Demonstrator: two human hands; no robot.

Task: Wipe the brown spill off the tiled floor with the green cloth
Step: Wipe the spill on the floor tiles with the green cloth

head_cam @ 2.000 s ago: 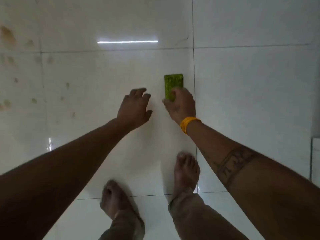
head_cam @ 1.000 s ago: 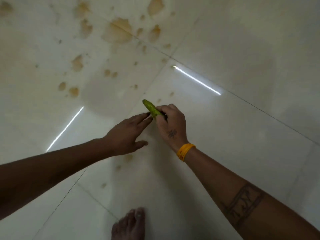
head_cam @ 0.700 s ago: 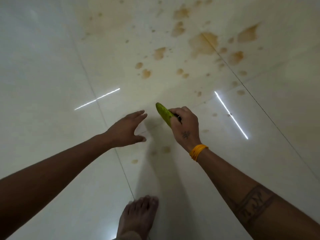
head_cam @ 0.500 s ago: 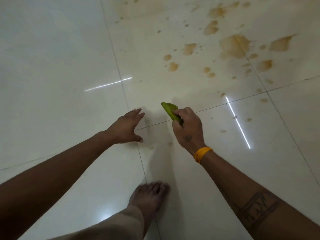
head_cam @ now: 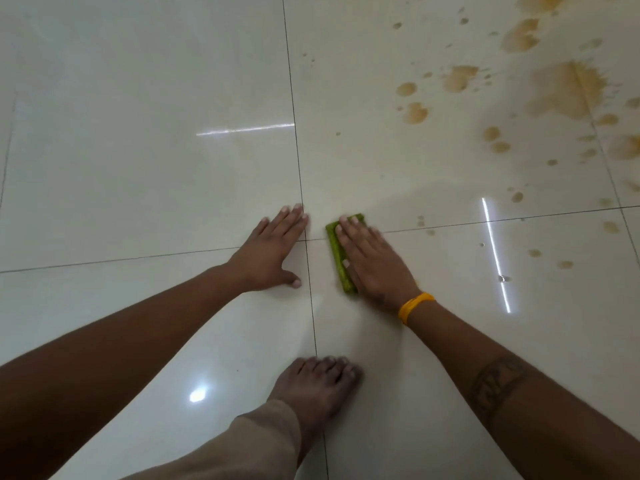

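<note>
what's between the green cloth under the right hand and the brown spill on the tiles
Nothing visible: only bare cream tiled floor separates the flat green cloth, pressed down by the right hand, from the brown spill ahead and right.

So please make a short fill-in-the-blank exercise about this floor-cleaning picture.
1. The right hand presses the green cloth flat on the ____.
2. The left hand holds ____.
3. The brown spill lies to the ____ of the cloth.
4. The right wrist wears a ____ band.

Answers: floor; nothing; right; yellow
</note>
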